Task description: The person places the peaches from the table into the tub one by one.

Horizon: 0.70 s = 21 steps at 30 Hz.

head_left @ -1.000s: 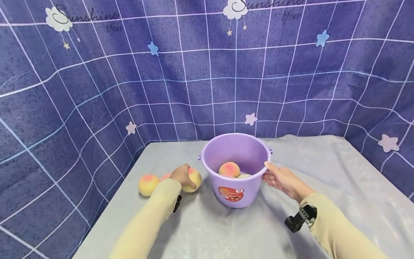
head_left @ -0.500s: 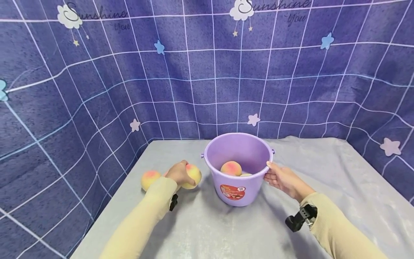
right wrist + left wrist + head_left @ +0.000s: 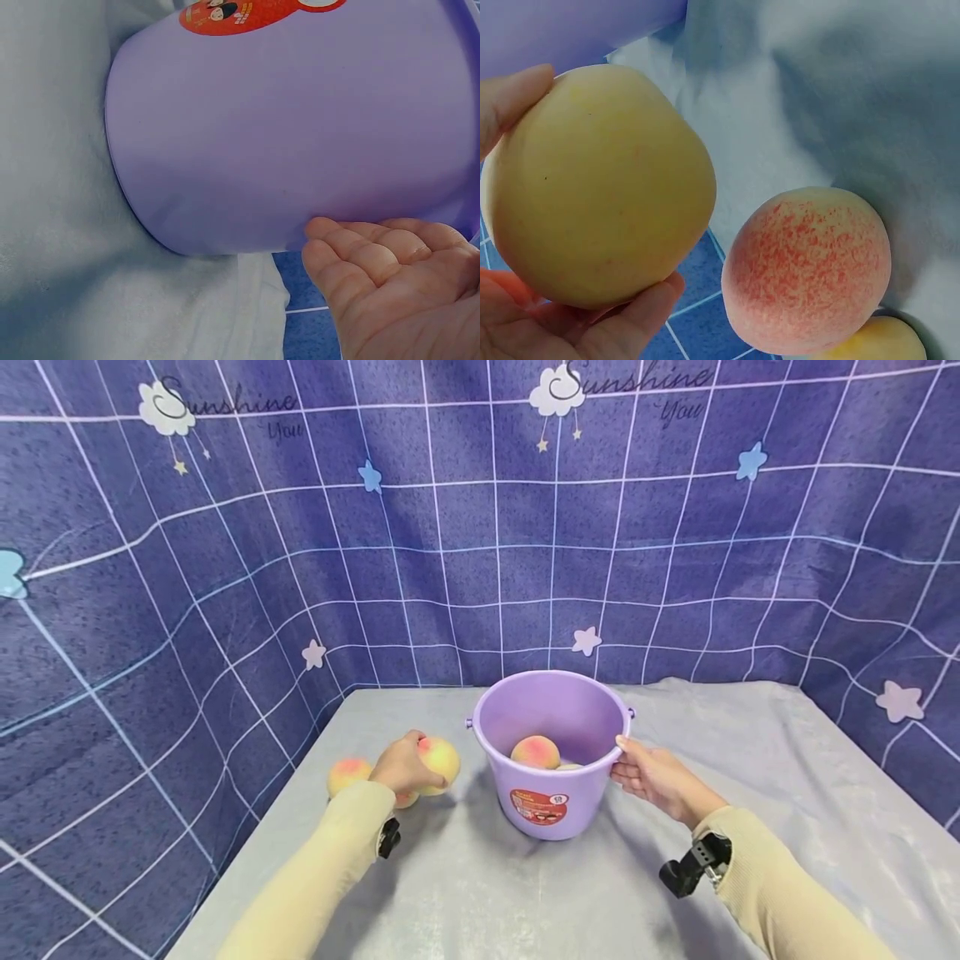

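Observation:
My left hand (image 3: 405, 763) grips a yellow peach with a pink blush (image 3: 441, 762), fingers and thumb around its sides; the left wrist view shows the peach (image 3: 604, 187) held above the cloth. Under and beside that hand lie another peach (image 3: 406, 799), speckled red in the left wrist view, and a further peach (image 3: 347, 772) at the left. A purple bucket (image 3: 585, 797) stands upright to the right. Inside it sits a peach (image 3: 536, 752) and a pale rounded thing, mostly hidden by the rim. My right hand (image 3: 660, 783) pinches the bucket's right rim, thumb on top and fingers against the outer wall.
A grey-white cloth (image 3: 480, 893) covers the table. Behind and at the left hangs a dark blue curtain (image 3: 450, 568) with grid lines, stars and clouds. A red label (image 3: 538, 807) is on the bucket's front.
My left hand has raised its peach off the cloth and shifted slightly left in the view, uncovering part of the peach below. My right hand keeps its hold on the bucket rim.

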{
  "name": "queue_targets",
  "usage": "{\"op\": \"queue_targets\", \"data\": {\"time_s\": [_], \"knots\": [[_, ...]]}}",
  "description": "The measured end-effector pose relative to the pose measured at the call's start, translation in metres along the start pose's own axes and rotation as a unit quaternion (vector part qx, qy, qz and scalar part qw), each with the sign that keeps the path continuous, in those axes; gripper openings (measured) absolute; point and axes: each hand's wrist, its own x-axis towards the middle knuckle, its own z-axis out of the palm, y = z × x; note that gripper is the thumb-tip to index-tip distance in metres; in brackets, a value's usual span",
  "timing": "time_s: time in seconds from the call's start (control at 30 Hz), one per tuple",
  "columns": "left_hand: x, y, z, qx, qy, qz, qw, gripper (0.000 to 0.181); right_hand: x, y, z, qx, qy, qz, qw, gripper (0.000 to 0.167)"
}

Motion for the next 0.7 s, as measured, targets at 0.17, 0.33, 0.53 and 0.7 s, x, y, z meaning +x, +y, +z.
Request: {"op": "queue_targets", "data": {"time_s": [0.17,0.33,0.53,0.7], "knots": [[-0.001,0.0,-0.003,-0.004,0.009,0.006,0.9999,0.082,0.0,0.0,-0.001,-0.002,0.002,-0.001,1.0,0.073],[-0.004,0.006,-0.005,-0.01,0.02,0.015,0.9996,0.081,0.0,0.002,-0.002,-0.001,0.003,-0.001,1.0,0.073],[-0.008,0.009,-0.005,-0.02,0.017,0.017,0.9995,0.081,0.002,0.001,-0.001,0.006,0.003,0.0,1.0,0.073],[-0.008,0.008,-0.013,-0.005,0.011,0.025,0.9996,0.08,0.001,0.001,0.0,0.015,0.008,-0.001,0.9999,0.072]]}}
